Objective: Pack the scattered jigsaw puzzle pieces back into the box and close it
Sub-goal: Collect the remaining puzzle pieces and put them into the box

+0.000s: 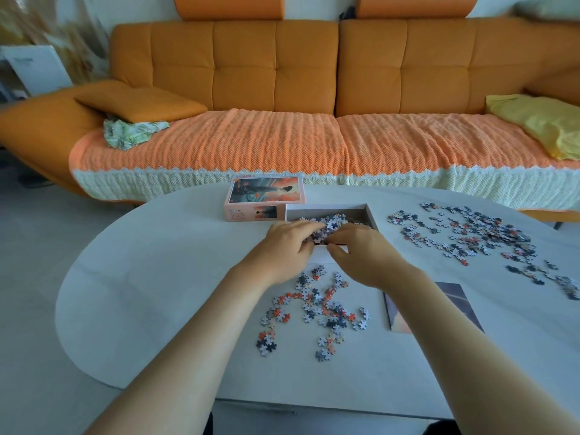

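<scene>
An open white box tray (372, 216) lies on the white table (157, 277), with a heap of puzzle pieces (334, 219) inside. Both hands reach over its near wall. My left hand (290, 246) and my right hand (361, 251) cup a bunch of pieces between their fingertips above the tray's near part. The pink box lid (265, 196), printed with a picture, sits to the left behind the tray. Loose pieces (317, 309) lie scattered in front of the tray under my forearms. A larger spread of pieces (477, 237) covers the table's right side.
A printed picture sheet (458, 296) lies on the table partly under my right forearm. Behind the table stands an orange sofa (282, 73) with a knitted cover, a cushion at left and a yellow cloth (539, 124) at right.
</scene>
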`<state>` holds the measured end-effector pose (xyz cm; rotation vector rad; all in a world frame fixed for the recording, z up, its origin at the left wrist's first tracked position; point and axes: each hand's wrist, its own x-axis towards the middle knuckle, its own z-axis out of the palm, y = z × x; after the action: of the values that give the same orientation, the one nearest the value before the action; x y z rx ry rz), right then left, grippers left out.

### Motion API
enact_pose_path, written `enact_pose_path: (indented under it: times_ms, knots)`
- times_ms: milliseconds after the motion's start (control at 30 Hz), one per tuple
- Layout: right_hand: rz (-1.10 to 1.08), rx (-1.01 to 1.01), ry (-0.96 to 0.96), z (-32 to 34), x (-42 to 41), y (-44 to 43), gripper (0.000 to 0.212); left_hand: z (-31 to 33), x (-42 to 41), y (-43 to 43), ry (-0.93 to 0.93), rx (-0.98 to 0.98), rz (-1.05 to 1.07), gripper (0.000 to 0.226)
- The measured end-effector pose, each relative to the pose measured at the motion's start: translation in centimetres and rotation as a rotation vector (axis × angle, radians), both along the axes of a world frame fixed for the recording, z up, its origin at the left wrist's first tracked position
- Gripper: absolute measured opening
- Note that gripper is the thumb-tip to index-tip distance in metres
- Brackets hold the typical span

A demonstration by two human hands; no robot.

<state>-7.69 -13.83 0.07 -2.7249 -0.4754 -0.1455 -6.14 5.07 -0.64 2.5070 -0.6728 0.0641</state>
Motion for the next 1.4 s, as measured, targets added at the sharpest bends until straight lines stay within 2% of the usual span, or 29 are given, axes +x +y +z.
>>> enact_pose_path:
  times_ms: [100,200,300,367,433,500,567,633,833,967,1067,1200,1300,1400]
  knots:
    - [0.006,0.061,-0.119,0.1,-0.3,-0.1,0.026,0.2,-0.6,0.6,0.047,-0.084,0.054,0.046]
    - [0.062,0.147,-0.212,0.7,-1.0,0.4,0.025,0.6,-1.2,1.3,-0.087,-0.082,0.038,0.043]
    - [0.186,0.145,-0.17,1.1,-2.3,1.5,0.027,0.7,-2.2,2.3,-0.223,-0.054,0.021,0.03]
    - [0.242,0.063,-0.101,0.7,-3.2,2.1,0.028,1.4,-3.6,2.9,-0.139,-0.033,0.017,0.024]
    - [0.234,-0.038,-0.01,0.0,-4.0,2.6,0.034,1.9,-5.0,3.9,0.067,0.073,-0.01,0.028]
    - [0.214,-0.122,0.05,-0.7,-4.6,2.9,0.041,2.0,-6.1,5.2,0.253,0.237,-0.017,0.047]
    - [0.218,-0.142,0.06,-1.0,-4.9,3.2,0.044,1.7,-7.0,6.6,0.321,0.347,-0.022,0.067]
    - [0.222,-0.119,0.096,-0.8,-5.1,3.2,0.043,1.2,-7.4,7.4,0.312,0.334,-0.014,0.074]
    - [0.174,-0.001,0.089,-0.1,-5.4,2.1,0.038,-0.3,-7.6,6.2,0.189,0.11,0.019,0.06]
    - [0.015,-0.161,0.052,-0.6,-5.1,1.1,0.045,-1.2,-7.2,4.0,0.133,0.074,0.003,0.048]
    - [0.055,-0.159,0.135,-1.1,-5.2,1.0,0.046,-1.4,-7.0,2.8,0.103,0.062,0.002,0.044]
    - [0.086,-0.021,0.142,-0.5,-5.2,0.6,0.043,-1.5,-6.9,2.1,0.114,0.061,0.054,0.054]
    - [-0.017,-0.118,0.081,-0.7,-5.1,-0.2,0.045,-1.5,-7.1,1.4,0.11,0.188,0.034,0.064]
    - [-0.029,-0.156,0.151,-0.8,-5.4,-0.5,0.05,-0.9,-7.5,0.7,0.183,0.191,-0.006,0.08]
